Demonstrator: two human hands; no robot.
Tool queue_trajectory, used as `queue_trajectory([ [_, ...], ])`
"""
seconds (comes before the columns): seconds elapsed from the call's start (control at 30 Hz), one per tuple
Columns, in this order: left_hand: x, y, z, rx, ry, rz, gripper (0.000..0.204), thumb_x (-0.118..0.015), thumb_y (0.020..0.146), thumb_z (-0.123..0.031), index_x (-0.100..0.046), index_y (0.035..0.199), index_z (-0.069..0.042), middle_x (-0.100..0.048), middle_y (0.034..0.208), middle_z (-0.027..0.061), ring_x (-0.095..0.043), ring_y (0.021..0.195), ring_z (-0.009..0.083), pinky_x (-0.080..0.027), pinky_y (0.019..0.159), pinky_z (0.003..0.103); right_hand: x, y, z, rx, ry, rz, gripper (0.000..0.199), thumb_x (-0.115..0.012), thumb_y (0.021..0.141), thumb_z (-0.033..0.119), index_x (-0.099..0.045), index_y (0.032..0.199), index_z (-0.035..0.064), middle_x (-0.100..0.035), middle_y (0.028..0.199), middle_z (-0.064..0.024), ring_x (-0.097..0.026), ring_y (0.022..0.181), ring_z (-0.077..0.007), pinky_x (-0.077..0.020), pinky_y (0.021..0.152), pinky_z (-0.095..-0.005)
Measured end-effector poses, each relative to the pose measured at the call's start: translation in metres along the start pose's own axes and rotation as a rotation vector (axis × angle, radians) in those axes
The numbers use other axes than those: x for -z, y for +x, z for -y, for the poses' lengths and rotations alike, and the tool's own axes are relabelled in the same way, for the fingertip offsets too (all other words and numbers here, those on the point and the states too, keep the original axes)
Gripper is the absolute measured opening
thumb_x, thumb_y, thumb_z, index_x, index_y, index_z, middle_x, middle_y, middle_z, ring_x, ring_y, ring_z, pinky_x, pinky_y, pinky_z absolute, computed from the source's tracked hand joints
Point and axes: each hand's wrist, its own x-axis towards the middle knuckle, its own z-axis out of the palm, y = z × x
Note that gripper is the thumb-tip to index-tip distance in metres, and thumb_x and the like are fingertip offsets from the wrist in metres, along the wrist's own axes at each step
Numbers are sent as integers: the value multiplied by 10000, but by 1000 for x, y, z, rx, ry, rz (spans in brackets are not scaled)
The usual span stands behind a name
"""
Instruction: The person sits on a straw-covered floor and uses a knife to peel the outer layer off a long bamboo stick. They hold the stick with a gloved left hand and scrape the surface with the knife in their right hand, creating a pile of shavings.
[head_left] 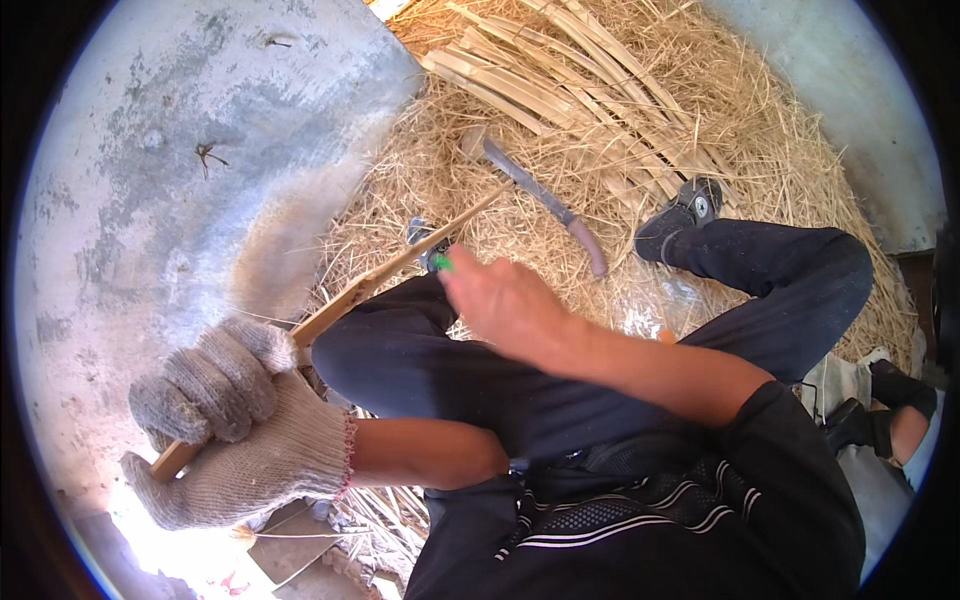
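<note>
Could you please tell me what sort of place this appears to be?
It looks like a rough wood- or bamboo-working spot, though I can't be certain: loose shavings cover much of the ground, a pile of pale strips lies on them, and a long-bladed knife rests nearby.

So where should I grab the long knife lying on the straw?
Probably the brownish handle, from your own side and slightly above: that end of the knife points back toward you, while the blade lies farther off on the straw.
</note>
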Motion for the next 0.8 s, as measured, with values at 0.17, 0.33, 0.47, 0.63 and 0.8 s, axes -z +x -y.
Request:
queue_trajectory([
  [0.17,-8,0,10,-69,-31,-24,450,-388,872,-439,-424,542,-135,-292,378,-8,-236,286,94,-269,263,303,7,10,-55,-167,-187,109,223,-500,961,184,-502,982,-39,-576,562,-245,-624,566,-437,-509,545,-531],
  [0.33,0,3,4,-28,-36,13,417,-379,846,-401,-437,523,-144,-254,408,-18,-235,337,115,-287,324,312,20,5,2,-89,-98,178,237,-471,969,185,-494,994,-49,-599,609,-252,-629,572,-431,-514,530,-512],
  [0.47,4,13,6,-34,-12,118,415,-395,837,-422,-417,521,-154,-242,423,-21,-229,352,117,-279,336,316,-8,18,-65,-214,-216,117,254,-474,970,218,-508,983,-34,-618,658,-242,-642,598,-425,-536,546,-483],
  [0.63,5,24,11,-84,65,-152,432,-383,854,-412,-392,512,-147,-264,408,-18,-230,323,102,-207,301,292,-12,27,-46,-253,-177,187,293,-429,988,246,-545,1012,-22,-631,765,-262,-654,688,-408,-518,617,-524],
  [0.8,10,19,6,-10,23,-84,421,-411,837,-443,-377,526,-161,-250,421,-18,-219,352,109,-199,355,300,20,36,-23,-432,316,301,328,-396,1016,310,-515,1073,11,-612,702,-203,-602,626,-392,-487,628,-479],
])
